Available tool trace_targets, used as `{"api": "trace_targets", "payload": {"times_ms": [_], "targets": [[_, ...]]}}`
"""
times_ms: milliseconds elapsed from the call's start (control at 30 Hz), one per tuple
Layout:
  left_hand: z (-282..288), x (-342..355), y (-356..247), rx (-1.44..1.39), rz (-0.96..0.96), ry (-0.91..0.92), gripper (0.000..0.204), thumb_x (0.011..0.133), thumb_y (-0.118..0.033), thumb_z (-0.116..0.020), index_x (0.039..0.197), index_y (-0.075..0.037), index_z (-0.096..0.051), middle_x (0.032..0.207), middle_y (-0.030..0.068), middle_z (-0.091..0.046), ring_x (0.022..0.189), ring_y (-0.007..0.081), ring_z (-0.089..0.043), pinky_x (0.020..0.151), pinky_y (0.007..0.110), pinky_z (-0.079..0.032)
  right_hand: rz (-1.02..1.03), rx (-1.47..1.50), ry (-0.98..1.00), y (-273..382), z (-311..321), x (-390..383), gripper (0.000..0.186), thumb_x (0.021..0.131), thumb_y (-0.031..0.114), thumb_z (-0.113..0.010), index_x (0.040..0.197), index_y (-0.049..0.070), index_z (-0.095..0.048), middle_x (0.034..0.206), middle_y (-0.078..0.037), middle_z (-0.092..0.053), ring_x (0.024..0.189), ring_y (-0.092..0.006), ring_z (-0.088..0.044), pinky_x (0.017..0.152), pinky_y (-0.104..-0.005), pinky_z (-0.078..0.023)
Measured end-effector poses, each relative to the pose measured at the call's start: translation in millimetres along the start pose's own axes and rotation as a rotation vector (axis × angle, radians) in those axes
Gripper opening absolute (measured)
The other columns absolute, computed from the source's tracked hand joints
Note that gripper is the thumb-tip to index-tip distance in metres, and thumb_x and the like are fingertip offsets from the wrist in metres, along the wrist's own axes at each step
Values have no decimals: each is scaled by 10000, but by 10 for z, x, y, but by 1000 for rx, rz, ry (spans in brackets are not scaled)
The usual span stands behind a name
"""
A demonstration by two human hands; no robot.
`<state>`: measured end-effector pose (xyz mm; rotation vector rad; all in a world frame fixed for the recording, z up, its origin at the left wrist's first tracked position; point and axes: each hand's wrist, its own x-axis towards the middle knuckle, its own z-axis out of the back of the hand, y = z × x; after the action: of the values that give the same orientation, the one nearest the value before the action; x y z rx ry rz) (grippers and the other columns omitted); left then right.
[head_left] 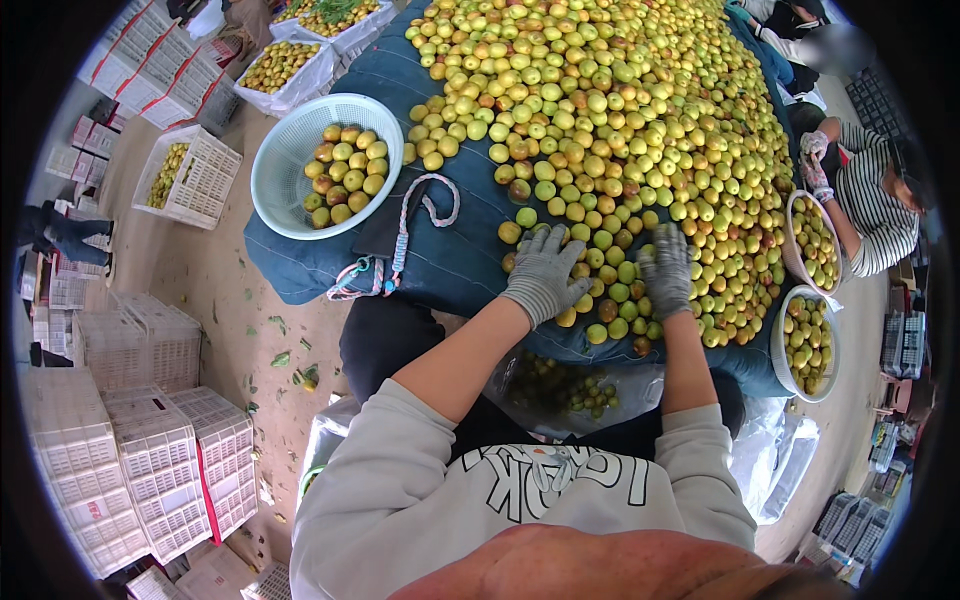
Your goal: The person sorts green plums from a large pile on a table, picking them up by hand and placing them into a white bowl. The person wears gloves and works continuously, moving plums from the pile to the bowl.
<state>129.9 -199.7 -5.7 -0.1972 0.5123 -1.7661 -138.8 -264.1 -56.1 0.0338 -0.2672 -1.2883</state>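
A big heap of round yellow-green jujubes (610, 130) with brown-red patches covers a blue quilted cloth (375, 95). Both my hands wear grey knit gloves with striped cuffs. Spread over the heap's near edge, my left hand (545, 272) touches several jujubes with its fingers apart. My right hand (667, 268) lies a little to the right on more jujubes, fingers stretched forward; its fingertips are slightly blurred. Left of the heap, a light blue plastic basket (275, 165) holds a small pile of jujubes. A braided cord (401, 245) lies beside that basket on the cloth.
Two white baskets of jujubes (786, 345) (793, 245) stand at the right edge, near a person in a striped top (872, 190) wearing patterned gloves. White crates (150, 455) are stacked at left. Under the cloth's front edge, a clear plastic bag (630, 385) holds more jujubes.
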Motion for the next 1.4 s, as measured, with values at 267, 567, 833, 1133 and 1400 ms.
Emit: {"api": "trace_targets", "payload": {"times_ms": [267,567,833,1133,1400], "targets": [[785,-126,568,-36,-48,-353,503,842,-312,-720,1272,-95,-575,1398,209,-495,1286,396,-475,1073,437,-413,73,-131,249,535,194,-115,683,934,512,-534,1510,177,-384,1576,-164,-311,1472,-346,-248,1202,-565,-87],[1724,-231,2351,355,823,-163,730,933,-569,-507,1449,-71,-368,1523,239,-321,1418,430,-291,1137,524,-297,79,-40,148,492,116,-336,534,911,447,-606,1337,125,-597,1523,-168,-393,1421,-360,-341,1192,-557,-171],[1518,-150,2347,337,700,-60,849,940,-632,-406,1514,-20,-286,1591,242,-197,1495,411,-142,1162,634,-135,62,-49,112,432,40,-308,514,886,389,-645,1316,110,-611,1531,-145,-396,1414,-351,-357,1180,-561,-183],[1577,-336,2171,237,591,13,782,962,-653,-352,1472,-62,-394,1552,255,-288,1404,571,-222,1153,597,-234,28,-23,125,468,31,-241,458,913,397,-609,1281,124,-628,1527,-132,-405,1396,-355,-386,1171,-598,-170],[1580,-375,1937,272,509,25,866,930,-668,-412,1472,6,-353,1519,299,-318,1436,461,-267,1174,523,-230,-18,-13,96,554,-31,-277,457,883,381,-645,1233,89,-660,1505,-103,-446,1397,-327,-393,1178,-562,-190]]}}
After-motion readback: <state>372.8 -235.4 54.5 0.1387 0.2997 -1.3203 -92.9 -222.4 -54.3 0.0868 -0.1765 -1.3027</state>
